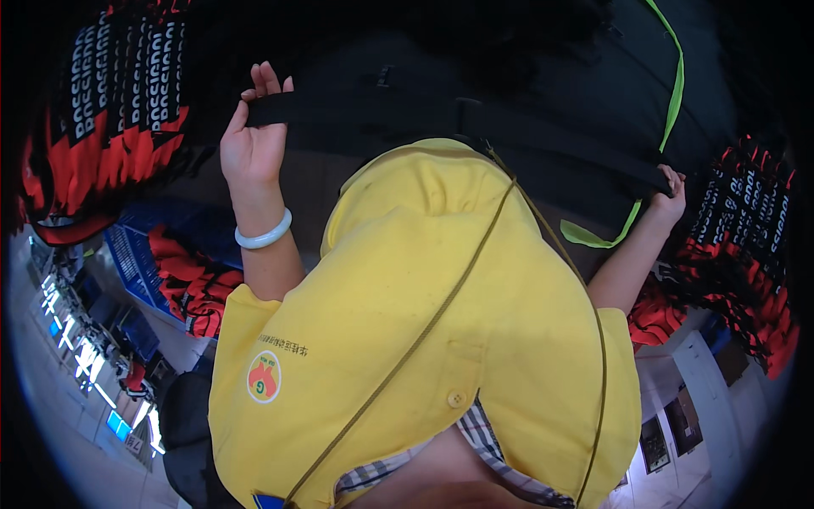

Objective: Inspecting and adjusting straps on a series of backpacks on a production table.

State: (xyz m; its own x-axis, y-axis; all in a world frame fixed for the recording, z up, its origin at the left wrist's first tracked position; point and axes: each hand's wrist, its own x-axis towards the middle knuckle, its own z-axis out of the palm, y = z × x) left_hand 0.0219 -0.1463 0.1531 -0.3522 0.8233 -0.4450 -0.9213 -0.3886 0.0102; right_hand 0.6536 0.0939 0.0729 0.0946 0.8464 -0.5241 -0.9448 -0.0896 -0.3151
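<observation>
Blk strap [273,109] lies across L hand [257,142], fingertips above.

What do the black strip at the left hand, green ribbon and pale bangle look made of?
Black strip: matte, probably fabric; it shows no shine. Green ribbon: fairly matte, likely thin cloth or plastic; it curls. Bangle: smooth, softly glossy, rigid-looking; perhaps stone or plastic.

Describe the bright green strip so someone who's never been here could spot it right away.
Start at the yellow shirt, then follow the right forearm to the right hand. Beside it, a narrow strip curves upward, and a lower stretch curls leftward. Its bright green colour stands out from the black strip and red-and-black pieces nearby.
</observation>
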